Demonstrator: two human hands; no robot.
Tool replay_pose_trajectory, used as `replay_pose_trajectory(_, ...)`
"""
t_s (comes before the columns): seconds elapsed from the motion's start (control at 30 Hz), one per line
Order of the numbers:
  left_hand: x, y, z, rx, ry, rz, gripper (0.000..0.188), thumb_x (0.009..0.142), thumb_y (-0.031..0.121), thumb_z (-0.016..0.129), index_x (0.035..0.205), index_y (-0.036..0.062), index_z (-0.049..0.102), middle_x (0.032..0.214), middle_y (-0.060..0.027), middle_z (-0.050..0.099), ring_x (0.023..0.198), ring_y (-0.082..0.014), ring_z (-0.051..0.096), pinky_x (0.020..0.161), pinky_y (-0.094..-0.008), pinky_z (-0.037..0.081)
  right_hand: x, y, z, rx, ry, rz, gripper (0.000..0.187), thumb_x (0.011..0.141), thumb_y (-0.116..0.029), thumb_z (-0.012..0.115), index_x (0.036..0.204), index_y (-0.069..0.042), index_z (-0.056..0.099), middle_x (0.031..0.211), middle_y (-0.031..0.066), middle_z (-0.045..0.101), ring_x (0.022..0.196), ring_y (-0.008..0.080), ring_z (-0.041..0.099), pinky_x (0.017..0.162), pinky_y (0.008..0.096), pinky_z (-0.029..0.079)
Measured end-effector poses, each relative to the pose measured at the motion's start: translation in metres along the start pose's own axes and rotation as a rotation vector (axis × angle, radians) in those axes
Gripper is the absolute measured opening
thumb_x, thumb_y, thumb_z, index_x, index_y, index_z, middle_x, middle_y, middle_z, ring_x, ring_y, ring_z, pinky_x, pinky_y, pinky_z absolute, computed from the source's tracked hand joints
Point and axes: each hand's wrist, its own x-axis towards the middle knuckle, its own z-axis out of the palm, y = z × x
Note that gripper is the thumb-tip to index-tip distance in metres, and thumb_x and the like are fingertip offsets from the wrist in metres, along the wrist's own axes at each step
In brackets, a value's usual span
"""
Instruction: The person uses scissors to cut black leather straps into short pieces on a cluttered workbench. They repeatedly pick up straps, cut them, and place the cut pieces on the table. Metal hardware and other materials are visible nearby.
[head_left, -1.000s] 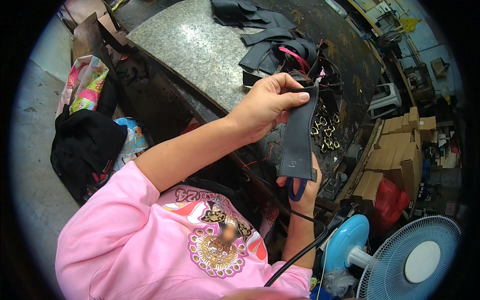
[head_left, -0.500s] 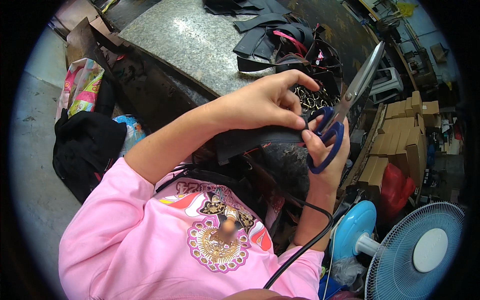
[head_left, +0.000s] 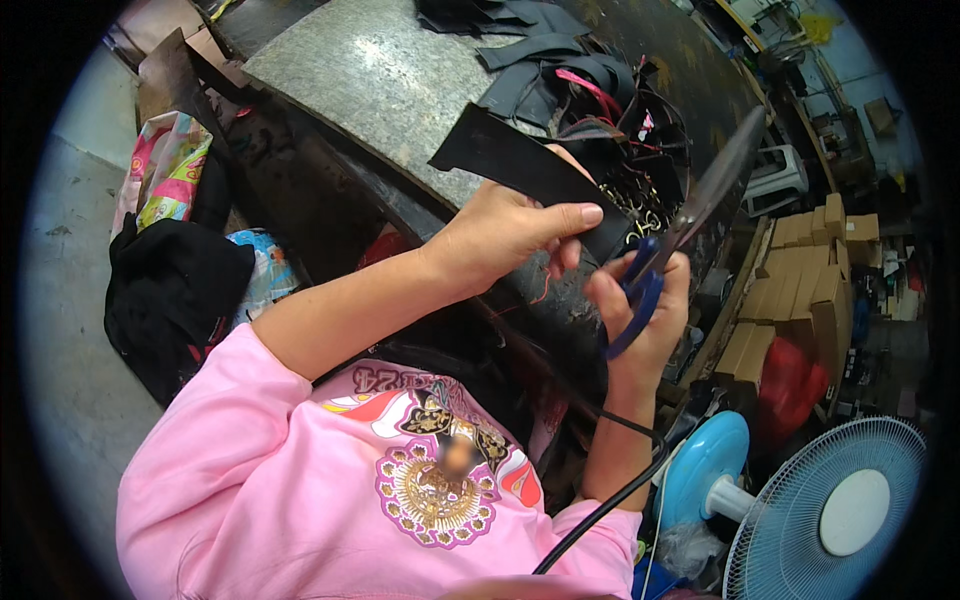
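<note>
Pinched between the thumb and fingers of my left hand (head_left: 505, 232) is a flat black strip of leather-like material (head_left: 510, 155). Its wide end points up and left over the grey tabletop, and its other end reaches toward my right hand (head_left: 640, 345). A reddish thread (head_left: 546, 285) dangles below my left fingers. My right hand is closed around scissors (head_left: 712, 185) with blue handles, their long metal blades pointing up and right, apart from the strip. Brass-coloured metal rings (head_left: 648, 215) lie on the table just beyond the hands.
Black strips (head_left: 540, 85) are heaped on the table (head_left: 350, 75), some with pink pieces. At lower right stands a blue fan (head_left: 840, 510). Cardboard boxes (head_left: 790, 285) and a red bag (head_left: 793, 385) are stacked at right. Black cloth (head_left: 175, 300) hangs at left. A black cable (head_left: 610, 500) crosses near my right forearm.
The black strip has swung from below my left hand to above it, turned over toward the table. My left hand has rotated and lowered slightly; the scissors have moved a little down and left.
</note>
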Motion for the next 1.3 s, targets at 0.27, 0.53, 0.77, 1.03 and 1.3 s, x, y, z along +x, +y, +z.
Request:
replay_pose_trajectory(0.27, 0.011, 0.009, 0.008, -0.347, 0.098, 0.11, 0.015, 0.087, 0.008, 0.061, 0.095, 0.0055, 0.049, 0.078, -0.0044, 0.059, 0.065, -0.0119, 0.061, 0.055, -0.026, 0.053, -0.019, -0.001, -0.001, 0.177, -0.258, 0.262, 0.071, 0.071, -0.064, 0.065, 0.098, -0.002, 0.046, 0.073, 0.0069, 0.057, 0.067, 0.0124, 0.057, 0.061, 0.023, 0.044)
replay_pose_trajectory(0.53, 0.009, 0.006, 0.017, -0.307, 0.175, 0.22, 0.02, 0.087, 0.005, 0.06, 0.1, 0.0068, 0.045, 0.08, -0.0054, 0.059, 0.067, -0.0123, 0.062, 0.058, -0.0271, 0.053, -0.02, 0.0, -0.002, 0.149, -0.262, 0.24, 0.072, 0.069, -0.064, 0.067, 0.097, -0.001, 0.047, 0.073, 0.0051, 0.055, 0.067, 0.0122, 0.057, 0.061, 0.0236, 0.044)
replay_pose_trajectory(0.77, 0.01, 0.005, 0.015, -0.305, 0.167, 0.229, 0.024, 0.086, 0.003, 0.061, 0.103, 0.0063, 0.044, 0.081, -0.006, 0.06, 0.067, -0.0136, 0.063, 0.059, -0.0277, 0.054, -0.021, 0.003, -0.004, 0.183, -0.29, 0.288, 0.074, 0.068, -0.067, 0.065, 0.096, -0.001, 0.047, 0.074, 0.0045, 0.054, 0.067, 0.0123, 0.057, 0.061, 0.0224, 0.044)
replay_pose_trajectory(1.03, 0.013, 0.008, 0.01, -0.251, 0.141, 0.252, 0.032, 0.085, 0.003, 0.061, 0.108, 0.0052, 0.039, 0.088, -0.0106, 0.063, 0.07, -0.0147, 0.064, 0.062, -0.0291, 0.055, -0.022, -0.001, -0.008, 0.2, -0.323, 0.323, 0.079, 0.064, -0.072, 0.065, 0.096, -0.001, 0.048, 0.071, 0.0052, 0.055, 0.065, 0.0118, 0.057, 0.059, 0.0211, 0.043)
replay_pose_trajectory(1.3, 0.008, 0.012, 0.009, -0.285, 0.138, 0.253, 0.035, 0.084, 0.001, 0.061, 0.11, 0.0071, 0.038, 0.084, -0.0099, 0.06, 0.069, -0.017, 0.064, 0.06, -0.0299, 0.056, -0.02, 0.0, -0.011, 0.247, -0.313, 0.327, 0.078, 0.063, -0.071, 0.066, 0.095, -0.002, 0.048, 0.071, 0.005, 0.055, 0.063, 0.0115, 0.056, 0.058, 0.0212, 0.042)
